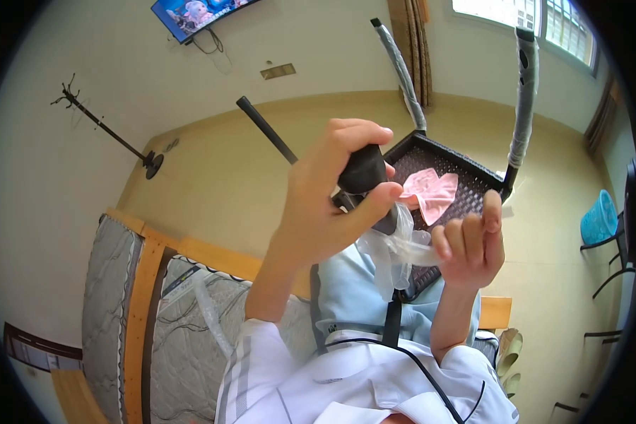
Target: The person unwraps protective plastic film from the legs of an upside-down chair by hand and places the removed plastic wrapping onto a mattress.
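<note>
Head view: the rounded black stool-leg end [362,170] is clamped between thumb and fingers of the left hand [316,194], above the dark woven seat [473,173]; crumpled clear plastic film [396,251] is caught in the curled right hand [473,251]. Steady tension, leg braced, would be best kept!

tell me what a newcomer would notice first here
Probably what looks like an upturned woven stool right of centre, a pink cloth lying in it. Next, the left grip around a black leg, with clear plastic stretching toward the right grip. Then the lit screen high on the wall, top left.
</note>
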`<control>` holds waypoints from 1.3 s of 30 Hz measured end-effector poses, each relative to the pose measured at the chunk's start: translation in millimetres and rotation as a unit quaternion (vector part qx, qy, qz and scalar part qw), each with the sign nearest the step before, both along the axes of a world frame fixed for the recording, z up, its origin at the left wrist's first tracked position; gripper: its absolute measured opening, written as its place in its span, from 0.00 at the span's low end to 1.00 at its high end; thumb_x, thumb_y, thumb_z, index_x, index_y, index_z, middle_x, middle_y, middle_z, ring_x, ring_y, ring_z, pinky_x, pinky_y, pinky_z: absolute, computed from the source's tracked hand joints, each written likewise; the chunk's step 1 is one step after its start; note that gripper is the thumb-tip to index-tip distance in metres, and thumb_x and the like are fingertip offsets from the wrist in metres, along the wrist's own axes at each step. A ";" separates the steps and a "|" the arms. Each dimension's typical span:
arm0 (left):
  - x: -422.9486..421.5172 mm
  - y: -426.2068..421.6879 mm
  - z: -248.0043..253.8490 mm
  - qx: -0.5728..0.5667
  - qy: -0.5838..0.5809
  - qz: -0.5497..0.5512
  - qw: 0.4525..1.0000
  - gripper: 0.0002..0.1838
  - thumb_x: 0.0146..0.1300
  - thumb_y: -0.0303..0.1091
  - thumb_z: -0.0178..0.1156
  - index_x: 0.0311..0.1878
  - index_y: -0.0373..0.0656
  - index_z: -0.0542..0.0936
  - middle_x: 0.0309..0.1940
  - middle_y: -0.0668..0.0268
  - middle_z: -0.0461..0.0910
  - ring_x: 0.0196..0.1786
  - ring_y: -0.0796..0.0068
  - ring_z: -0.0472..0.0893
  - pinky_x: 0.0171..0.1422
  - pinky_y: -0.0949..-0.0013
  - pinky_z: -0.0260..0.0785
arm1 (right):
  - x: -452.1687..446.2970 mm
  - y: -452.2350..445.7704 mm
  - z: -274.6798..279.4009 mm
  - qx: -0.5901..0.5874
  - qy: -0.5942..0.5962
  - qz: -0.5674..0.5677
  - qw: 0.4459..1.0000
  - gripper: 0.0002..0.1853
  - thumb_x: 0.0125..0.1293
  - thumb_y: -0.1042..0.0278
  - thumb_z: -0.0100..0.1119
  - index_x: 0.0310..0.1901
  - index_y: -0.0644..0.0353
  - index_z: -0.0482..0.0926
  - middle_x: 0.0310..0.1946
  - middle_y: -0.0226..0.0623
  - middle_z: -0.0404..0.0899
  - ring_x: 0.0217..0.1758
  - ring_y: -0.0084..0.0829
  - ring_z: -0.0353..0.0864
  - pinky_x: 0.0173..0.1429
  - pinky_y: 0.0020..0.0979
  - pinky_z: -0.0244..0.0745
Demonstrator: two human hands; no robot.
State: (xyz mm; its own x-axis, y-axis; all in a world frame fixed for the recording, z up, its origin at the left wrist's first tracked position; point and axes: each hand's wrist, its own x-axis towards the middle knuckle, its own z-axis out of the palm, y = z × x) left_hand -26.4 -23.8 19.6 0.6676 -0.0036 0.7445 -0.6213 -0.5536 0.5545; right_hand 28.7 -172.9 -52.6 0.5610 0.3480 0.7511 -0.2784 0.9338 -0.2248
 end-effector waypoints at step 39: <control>30.7 18.3 8.1 -0.088 -0.236 0.133 0.959 0.13 0.55 0.35 0.47 0.20 0.38 0.73 0.10 0.69 0.68 0.15 0.84 0.67 0.18 0.79 0.57 | 12.9 11.4 -156.8 -0.534 0.002 -0.002 0.845 0.29 0.52 0.43 0.42 0.40 0.66 0.59 0.29 0.41 0.67 0.29 0.29 0.69 0.34 0.29 0.64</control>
State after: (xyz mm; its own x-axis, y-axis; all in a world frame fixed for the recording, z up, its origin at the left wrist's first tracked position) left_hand 4.2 -5.6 27.7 0.2168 0.2735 0.9371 -0.6751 -0.6514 0.3463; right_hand 41.6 -161.5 -209.4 0.5653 0.8248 0.0065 -0.2795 0.1989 -0.9393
